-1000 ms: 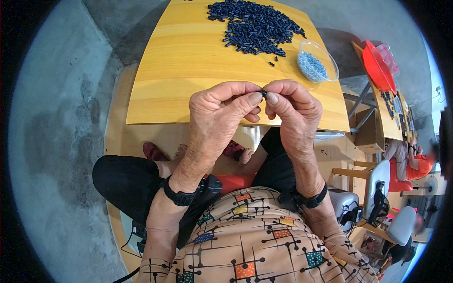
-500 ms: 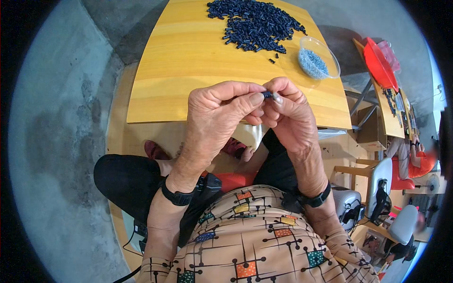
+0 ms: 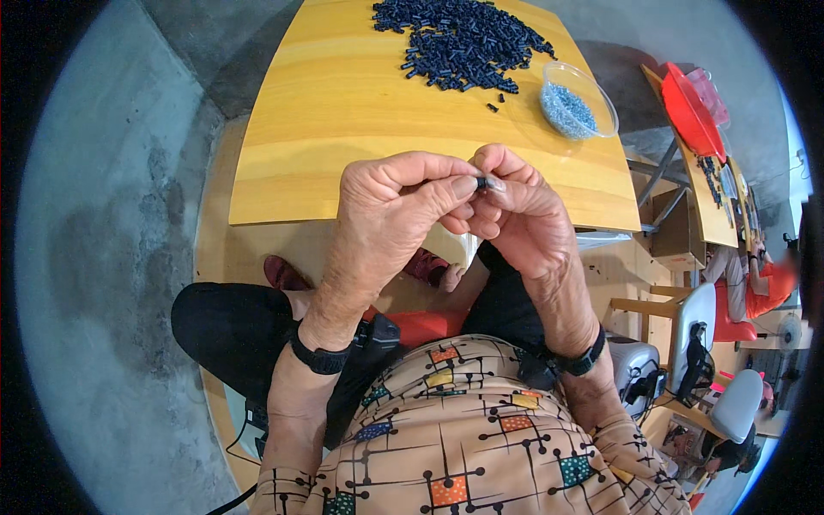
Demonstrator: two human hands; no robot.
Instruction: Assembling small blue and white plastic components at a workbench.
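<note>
Between my fingertips, just past the near edge of the wooden table (image 3: pixel 335 120), is a small dark cylindrical piece (image 3: pixel 482 183). My left hand (image 3: pixel 386 202) pinches it from the left with thumb and forefinger. From the other side, my right hand (image 3: pixel 534 225) closes thumb and fingers on its right end; anything else in that grip is hidden. A wide heap of similar dark cylindrical pieces (image 3: pixel 472 47) covers the table's far part. Two loose ones (image 3: pixel 493 108) lie nearer. Right of the heap stands a clear round bowl (image 3: pixel 608 96) holding many tiny bluish see-through pieces (image 3: pixel 568 112).
A grey wall (image 3: pixel 103 257) rises at the left. Further right, a second table (image 3: pixel 712 215) bears a red basin (image 3: pixel 691 112) and dark pieces. Below it is a cardboard box (image 3: pixel 675 249). Chairs (image 3: pixel 697 335) and a person in orange (image 3: pixel 768 292) are at the right.
My hands have come slightly down, with the small dark piece still between them. My right fingers have shifted over it, so less of it shows.
</note>
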